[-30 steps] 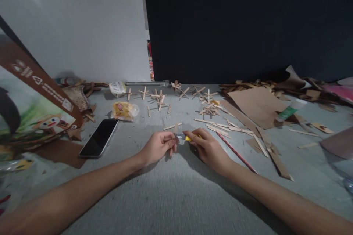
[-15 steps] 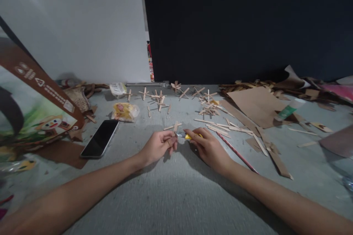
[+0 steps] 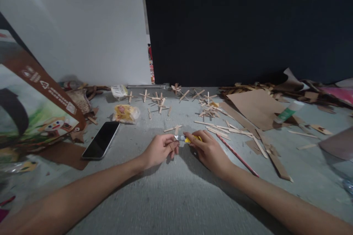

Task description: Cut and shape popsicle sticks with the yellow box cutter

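My left hand [image 3: 160, 150] pinches a short wooden craft stick [image 3: 177, 130], which points away from me above the table. The fingers cover its near end. In my right hand [image 3: 211, 150] is a yellow utility knife [image 3: 188, 139], gripped with curled fingers. Its silvery front end [image 3: 178, 138] points left and lies at the craft stick, close to my left fingertips. Whether the blade cuts into the wood is too small to tell. Another thin stick [image 3: 168, 129] shows just beyond the fingers.
Beyond my hands stand several crossed-stick pieces [image 3: 160, 102]. Loose craft sticks [image 3: 234, 128], a red pencil [image 3: 237, 154] and cardboard [image 3: 253, 108] lie to the right, near a glue tube [image 3: 289, 112]. On the left are a phone [image 3: 101, 140], a yellow packet [image 3: 125, 114] and a printed bag [image 3: 46, 106].
The silvery front of the knife has tilted and shows more brightly at the stick. Both hands keep their grip and nearly the same place; the whole view has shifted slightly.
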`<state>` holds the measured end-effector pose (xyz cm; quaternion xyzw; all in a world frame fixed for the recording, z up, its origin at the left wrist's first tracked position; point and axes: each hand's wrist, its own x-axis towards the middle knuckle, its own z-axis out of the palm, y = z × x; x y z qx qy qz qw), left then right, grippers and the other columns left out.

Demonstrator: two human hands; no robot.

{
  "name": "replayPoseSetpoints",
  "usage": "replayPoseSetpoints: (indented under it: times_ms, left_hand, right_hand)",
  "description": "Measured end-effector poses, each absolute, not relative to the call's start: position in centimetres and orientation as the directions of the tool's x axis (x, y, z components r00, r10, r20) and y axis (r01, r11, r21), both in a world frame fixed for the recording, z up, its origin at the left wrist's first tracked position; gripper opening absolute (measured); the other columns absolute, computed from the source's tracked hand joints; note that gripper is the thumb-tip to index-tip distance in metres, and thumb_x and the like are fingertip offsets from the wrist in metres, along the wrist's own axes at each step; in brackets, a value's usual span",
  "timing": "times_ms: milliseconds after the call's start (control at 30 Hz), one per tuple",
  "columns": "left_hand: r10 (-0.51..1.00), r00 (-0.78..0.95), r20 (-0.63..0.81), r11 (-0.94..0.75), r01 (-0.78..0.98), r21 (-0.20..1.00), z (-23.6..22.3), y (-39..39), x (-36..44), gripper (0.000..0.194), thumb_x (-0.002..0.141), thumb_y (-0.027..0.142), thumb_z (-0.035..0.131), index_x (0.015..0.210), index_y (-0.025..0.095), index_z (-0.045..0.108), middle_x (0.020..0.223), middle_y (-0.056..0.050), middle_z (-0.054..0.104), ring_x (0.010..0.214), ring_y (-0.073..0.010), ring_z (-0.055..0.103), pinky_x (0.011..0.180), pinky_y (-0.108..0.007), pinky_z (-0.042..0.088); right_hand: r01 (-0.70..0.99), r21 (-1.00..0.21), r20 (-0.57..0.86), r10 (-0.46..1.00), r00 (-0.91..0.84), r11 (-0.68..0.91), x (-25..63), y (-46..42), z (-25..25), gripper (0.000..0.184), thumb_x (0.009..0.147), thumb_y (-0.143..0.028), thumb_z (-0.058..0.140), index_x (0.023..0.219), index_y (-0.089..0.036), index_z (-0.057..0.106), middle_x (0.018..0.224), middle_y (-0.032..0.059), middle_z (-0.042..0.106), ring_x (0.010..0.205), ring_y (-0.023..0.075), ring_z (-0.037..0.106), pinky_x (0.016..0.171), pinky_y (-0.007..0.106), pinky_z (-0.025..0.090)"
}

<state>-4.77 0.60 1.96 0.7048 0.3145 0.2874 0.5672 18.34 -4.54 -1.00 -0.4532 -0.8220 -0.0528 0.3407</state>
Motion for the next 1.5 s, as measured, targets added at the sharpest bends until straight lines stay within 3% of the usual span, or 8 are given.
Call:
replayPoseSetpoints:
  times_ms: [200,467,667,900,1133,1500]
  left_hand:
    - [0.789,0.613,0.048,-0.124,0.082,0.989,1.8,0.6,-4.6,0.052,0.091,0.066,0.073,0.077,0.019,0.056,0.068,-0.004,0.069,0.051,-0.0116,0.058,0.054,-0.026,0.043]
    - [0.813,0.581,0.040,-0.077,0.039,0.996,1.5,0.7,-4.6,0.053,0.089,0.066,0.076,0.098,0.016,0.063,0.072,-0.003,0.071,0.050,-0.0122,0.060,0.054,-0.026,0.045]
    - [0.820,0.572,0.028,-0.024,-0.015,1.000,1.8,0.6,-4.8,0.061,0.087,0.063,0.080,0.121,0.017,0.056,0.073,-0.001,0.073,0.047,-0.0126,0.060,0.052,-0.026,0.045]
    - [0.803,0.595,0.031,-0.019,-0.027,0.999,2.3,0.3,-5.0,0.057,0.087,0.063,0.080,0.112,0.019,0.053,0.069,0.001,0.071,0.047,-0.0123,0.059,0.051,-0.025,0.044]
    - [0.771,0.636,0.024,-0.029,-0.003,1.000,2.5,0.2,-5.0,0.050,0.087,0.064,0.079,0.091,0.018,0.059,0.067,0.000,0.067,0.050,-0.0112,0.057,0.052,-0.025,0.044]
    - [0.769,0.638,0.037,-0.026,-0.026,0.999,3.0,0.0,-4.8,0.050,0.087,0.064,0.079,0.090,0.019,0.059,0.066,0.001,0.067,0.049,-0.0101,0.054,0.051,-0.025,0.043]
  right_hand:
    - [0.787,-0.206,0.638,0.690,-0.343,0.582,18.3,-4.6,-0.8,0.043,0.106,-0.013,0.054,0.145,-0.025,0.067,0.110,0.0135,0.071,0.095,0.0289,0.067,0.080,0.042,0.060]
    - [0.749,-0.352,0.622,0.738,-0.261,0.561,18.4,-5.0,-0.3,0.039,0.112,-0.017,0.040,0.143,-0.020,0.062,0.107,0.0129,0.072,0.091,0.0246,0.072,0.078,0.036,0.061]
    - [0.772,-0.295,0.592,0.742,-0.315,0.563,18.2,-5.6,0.0,0.035,0.114,-0.022,0.037,0.138,-0.019,0.063,0.100,0.0114,0.075,0.078,0.0231,0.074,0.067,0.033,0.058]
    - [0.751,-0.331,0.616,0.734,-0.286,0.571,18.4,-5.6,0.1,0.029,0.115,-0.028,0.042,0.132,-0.021,0.064,0.101,0.0109,0.076,0.079,0.0232,0.075,0.068,0.033,0.059]
    - [0.726,-0.348,0.625,0.724,-0.292,0.593,18.6,-5.5,0.5,0.030,0.115,-0.024,0.040,0.133,-0.021,0.064,0.098,0.0098,0.074,0.081,0.0229,0.073,0.069,0.032,0.058]
    - [0.713,-0.341,0.624,0.715,-0.317,0.613,18.7,-5.4,0.4,0.030,0.115,-0.025,0.041,0.128,-0.021,0.067,0.097,0.0098,0.074,0.077,0.0210,0.072,0.067,0.031,0.057]
